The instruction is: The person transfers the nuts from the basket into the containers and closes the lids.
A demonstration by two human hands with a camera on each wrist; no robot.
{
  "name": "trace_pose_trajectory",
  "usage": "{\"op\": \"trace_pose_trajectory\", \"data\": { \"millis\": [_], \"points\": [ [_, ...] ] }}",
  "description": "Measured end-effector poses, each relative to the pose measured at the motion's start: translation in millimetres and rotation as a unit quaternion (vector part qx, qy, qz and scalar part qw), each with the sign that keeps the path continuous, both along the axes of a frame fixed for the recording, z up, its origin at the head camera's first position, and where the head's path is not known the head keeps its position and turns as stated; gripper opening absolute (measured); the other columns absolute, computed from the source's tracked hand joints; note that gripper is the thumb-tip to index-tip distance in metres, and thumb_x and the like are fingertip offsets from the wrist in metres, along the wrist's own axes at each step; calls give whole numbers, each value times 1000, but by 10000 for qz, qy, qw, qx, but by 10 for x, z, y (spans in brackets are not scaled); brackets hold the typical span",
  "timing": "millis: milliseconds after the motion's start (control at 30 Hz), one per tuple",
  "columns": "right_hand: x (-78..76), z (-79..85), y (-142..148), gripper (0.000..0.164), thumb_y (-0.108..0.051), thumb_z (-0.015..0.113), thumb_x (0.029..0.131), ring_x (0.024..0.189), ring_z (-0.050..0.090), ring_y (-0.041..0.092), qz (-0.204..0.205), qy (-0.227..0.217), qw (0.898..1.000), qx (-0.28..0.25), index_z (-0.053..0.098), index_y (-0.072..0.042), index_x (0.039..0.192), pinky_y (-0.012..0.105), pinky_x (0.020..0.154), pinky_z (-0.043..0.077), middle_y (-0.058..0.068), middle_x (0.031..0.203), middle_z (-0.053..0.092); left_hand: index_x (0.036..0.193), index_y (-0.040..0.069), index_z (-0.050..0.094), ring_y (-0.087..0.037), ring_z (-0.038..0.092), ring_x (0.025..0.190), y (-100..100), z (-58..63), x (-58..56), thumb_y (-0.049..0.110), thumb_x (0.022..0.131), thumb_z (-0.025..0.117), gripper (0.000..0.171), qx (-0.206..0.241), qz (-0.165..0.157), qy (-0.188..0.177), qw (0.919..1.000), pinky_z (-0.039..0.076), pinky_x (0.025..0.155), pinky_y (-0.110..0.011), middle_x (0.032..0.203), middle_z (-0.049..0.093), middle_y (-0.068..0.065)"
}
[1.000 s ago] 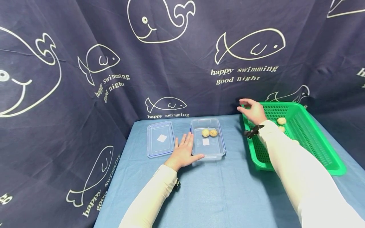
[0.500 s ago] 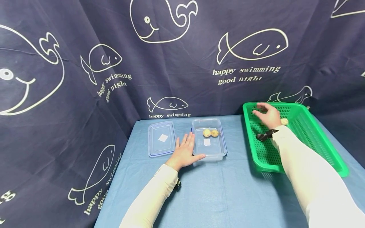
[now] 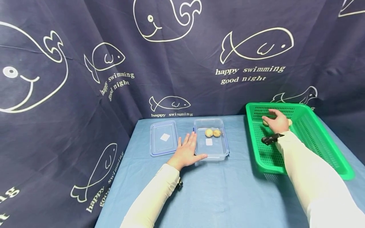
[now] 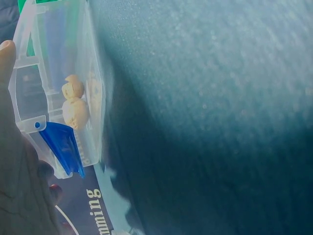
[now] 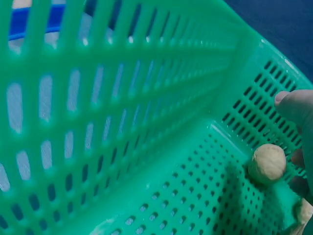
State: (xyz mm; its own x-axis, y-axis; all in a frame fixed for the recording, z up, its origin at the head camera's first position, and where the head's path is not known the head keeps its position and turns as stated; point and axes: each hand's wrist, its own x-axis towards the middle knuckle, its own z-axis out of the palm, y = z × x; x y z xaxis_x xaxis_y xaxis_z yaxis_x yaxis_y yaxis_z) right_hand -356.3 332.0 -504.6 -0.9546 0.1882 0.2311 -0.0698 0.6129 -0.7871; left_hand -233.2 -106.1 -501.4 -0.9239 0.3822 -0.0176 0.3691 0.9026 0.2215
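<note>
My left hand lies with fingers spread against the left side of a clear plastic container. Its thumb reaches along the container's near edge. Two walnuts sit side by side inside the container, and a blue side latch shows in the left wrist view. My right hand is down inside a green plastic basket, thumb and fingers apart. In the right wrist view a walnut rests on the basket floor close to the fingers, ungripped. Another walnut is partly hidden by the hand.
A clear lid with a blue rim lies on the blue tablecloth, left of the container. Dark fabric with fish drawings hangs behind and at the sides. The basket's raised walls surround the right hand.
My right hand has moved right and down into the basket, from over its left rim to beside the walnuts. The left hand stays at the container, and the head view shifts slightly.
</note>
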Motion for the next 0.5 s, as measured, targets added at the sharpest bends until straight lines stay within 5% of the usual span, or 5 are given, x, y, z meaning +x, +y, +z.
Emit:
{"op": "trace_pose_trajectory", "data": {
  "millis": [233, 500],
  "points": [
    [-35, -98, 90, 70, -36, 64, 96, 132, 46, 48, -100, -566, 9983, -75, 42, 2, 151, 59, 108, 35, 32, 144, 49, 163, 7, 8, -30, 8, 156, -4, -13, -22, 83, 87, 41, 113, -111, -9, 43, 9999, 5, 121, -62, 170, 7, -9],
    [-38, -139, 95, 68, -36, 60, 96, 126, 46, 52, -112, -951, 9948, 340, 44, 4, 148, 62, 103, 37, 34, 140, 50, 163, 7, 8, -30, 9, 156, -9, -12, -21, 82, 87, 43, 112, -95, -13, 6, 10000, 4, 121, -61, 170, 6, -9]
  ]
}}
